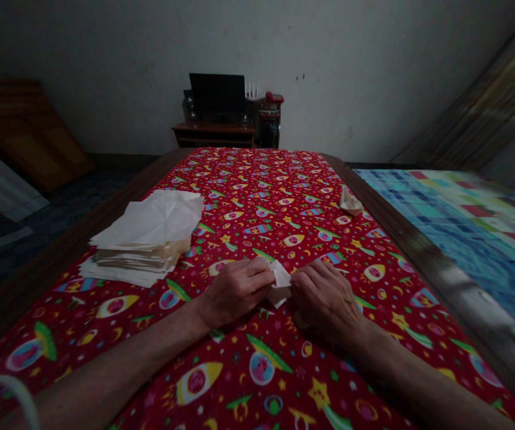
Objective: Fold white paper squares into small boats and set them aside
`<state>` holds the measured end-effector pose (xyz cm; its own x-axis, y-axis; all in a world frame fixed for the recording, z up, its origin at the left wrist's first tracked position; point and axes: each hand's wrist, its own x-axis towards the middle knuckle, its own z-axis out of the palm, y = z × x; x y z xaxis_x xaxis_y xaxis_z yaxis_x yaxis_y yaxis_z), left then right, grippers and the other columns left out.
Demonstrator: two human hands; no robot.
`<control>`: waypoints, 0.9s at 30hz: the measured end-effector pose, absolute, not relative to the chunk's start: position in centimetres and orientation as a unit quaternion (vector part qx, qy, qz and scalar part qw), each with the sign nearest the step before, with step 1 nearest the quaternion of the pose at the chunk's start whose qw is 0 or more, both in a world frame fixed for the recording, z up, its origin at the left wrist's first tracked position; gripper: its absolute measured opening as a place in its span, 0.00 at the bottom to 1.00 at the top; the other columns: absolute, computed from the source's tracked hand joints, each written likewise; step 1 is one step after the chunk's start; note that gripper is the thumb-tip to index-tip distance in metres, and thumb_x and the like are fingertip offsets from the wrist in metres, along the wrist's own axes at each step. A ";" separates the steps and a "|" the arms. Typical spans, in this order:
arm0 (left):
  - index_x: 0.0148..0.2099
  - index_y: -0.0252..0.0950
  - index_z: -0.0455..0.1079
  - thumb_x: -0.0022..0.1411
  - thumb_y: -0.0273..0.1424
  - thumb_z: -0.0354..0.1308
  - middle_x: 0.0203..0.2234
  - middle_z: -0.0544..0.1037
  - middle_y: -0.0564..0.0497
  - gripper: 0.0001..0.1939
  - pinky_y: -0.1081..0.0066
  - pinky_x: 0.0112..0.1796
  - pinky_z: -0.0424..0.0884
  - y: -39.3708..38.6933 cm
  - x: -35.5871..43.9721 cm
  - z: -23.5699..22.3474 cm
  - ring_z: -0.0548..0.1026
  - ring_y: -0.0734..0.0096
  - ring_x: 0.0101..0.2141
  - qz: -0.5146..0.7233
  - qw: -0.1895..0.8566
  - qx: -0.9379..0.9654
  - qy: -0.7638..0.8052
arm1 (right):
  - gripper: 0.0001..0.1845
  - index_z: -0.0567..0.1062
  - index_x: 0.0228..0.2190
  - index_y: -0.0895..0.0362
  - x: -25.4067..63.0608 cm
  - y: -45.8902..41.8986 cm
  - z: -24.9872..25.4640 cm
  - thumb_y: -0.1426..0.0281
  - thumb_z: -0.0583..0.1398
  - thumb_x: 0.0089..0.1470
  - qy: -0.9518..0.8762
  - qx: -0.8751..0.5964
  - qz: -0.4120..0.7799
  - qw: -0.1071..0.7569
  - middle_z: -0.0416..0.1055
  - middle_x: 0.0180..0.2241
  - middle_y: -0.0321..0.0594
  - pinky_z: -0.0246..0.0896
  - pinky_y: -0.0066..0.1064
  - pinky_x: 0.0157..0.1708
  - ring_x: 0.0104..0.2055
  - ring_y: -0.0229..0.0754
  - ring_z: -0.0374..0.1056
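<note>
My left hand point(237, 289) and my right hand point(324, 298) rest on a table covered with a red patterned cloth point(261, 370). Both are closed around a small folded piece of white paper point(279, 282) held between them, low on the cloth. Most of the paper is hidden by my fingers. A stack of white and tan paper sheets point(150, 236) lies to the left of my left hand. A small folded paper piece point(351, 202) sits farther off near the table's right edge.
The table has a dark wooden rim point(423, 251). A bed with a blue and multicoloured checked cover point(463, 221) runs along the right. At the far wall stands a low wooden desk point(215, 134) with a dark monitor point(217, 95) and a red telephone point(274, 97).
</note>
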<state>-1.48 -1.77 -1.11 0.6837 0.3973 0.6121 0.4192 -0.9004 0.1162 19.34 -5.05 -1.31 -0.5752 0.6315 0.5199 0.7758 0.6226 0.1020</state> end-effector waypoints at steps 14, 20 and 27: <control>0.39 0.39 0.72 0.66 0.27 0.49 0.32 0.74 0.53 0.10 0.75 0.30 0.62 -1.5 -2.2 -1.5 0.70 0.76 0.29 -0.275 0.021 -0.945 -0.174 | 0.11 0.69 0.25 0.57 19.9 -5.0 -1.3 0.74 0.53 0.59 -0.879 -0.403 -0.155 0.203 0.67 0.24 0.40 0.50 0.35 0.31 0.30 0.43 0.56; 0.39 0.39 0.72 0.65 0.28 0.51 0.33 0.76 0.54 0.08 0.73 0.31 0.63 -1.7 -2.5 -1.5 0.72 0.75 0.29 -0.276 0.030 -0.940 -0.199 | 0.07 0.70 0.27 0.58 20.0 -5.4 -1.1 0.74 0.55 0.57 -0.886 -0.404 -0.137 0.181 0.68 0.28 0.41 0.53 0.35 0.33 0.32 0.43 0.57; 0.48 0.40 0.69 0.66 0.33 0.50 0.35 0.75 0.51 0.11 0.71 0.32 0.64 -2.3 -2.7 -1.3 0.74 0.70 0.35 -0.220 0.072 -0.937 -0.261 | 0.10 0.71 0.42 0.59 19.9 -5.4 -1.1 0.74 0.55 0.58 -0.912 -0.351 -0.098 0.189 0.71 0.41 0.47 0.60 0.38 0.39 0.41 0.46 0.61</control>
<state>-2.67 -2.28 -1.34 0.7662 0.4581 0.4506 0.5215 -0.8530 -0.0195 19.91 -5.40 -1.06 -0.6820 0.6032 0.4136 0.6771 0.7345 0.0454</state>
